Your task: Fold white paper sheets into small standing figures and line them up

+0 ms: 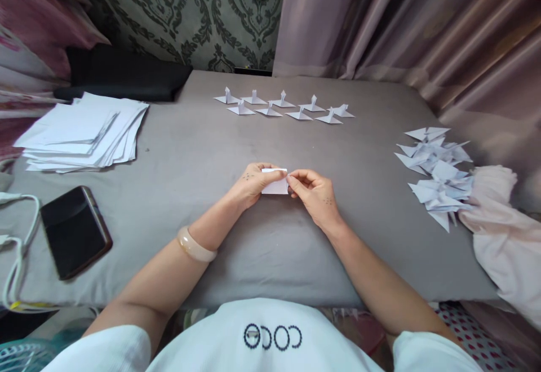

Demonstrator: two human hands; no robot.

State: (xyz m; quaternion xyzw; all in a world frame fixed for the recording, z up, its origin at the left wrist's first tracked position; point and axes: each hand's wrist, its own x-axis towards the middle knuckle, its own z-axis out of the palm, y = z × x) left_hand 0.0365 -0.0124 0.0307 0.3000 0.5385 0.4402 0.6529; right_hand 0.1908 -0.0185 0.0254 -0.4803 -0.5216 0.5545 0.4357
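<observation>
A small folded piece of white paper (274, 186) is held up over the middle of the grey-covered table. My left hand (255, 182) grips its left side, thumb lying across the front near the top edge and the other fingers behind, mostly hidden. At the paper's right edge, my right hand (313, 191) pinches with thumb and forefinger close to the upper corner. Beyond both hands stand two rows of folded white paper birds (283, 100), their wings spread flat and necks upright.
A stack of white paper sheets (84, 135) lies at the left, with a black cloth (127, 73) behind it. Nearer are a phone (75, 231) and white cables (19, 259). Folded paper shapes (442, 175) are heaped at the right beside a pale pink cloth (494, 214).
</observation>
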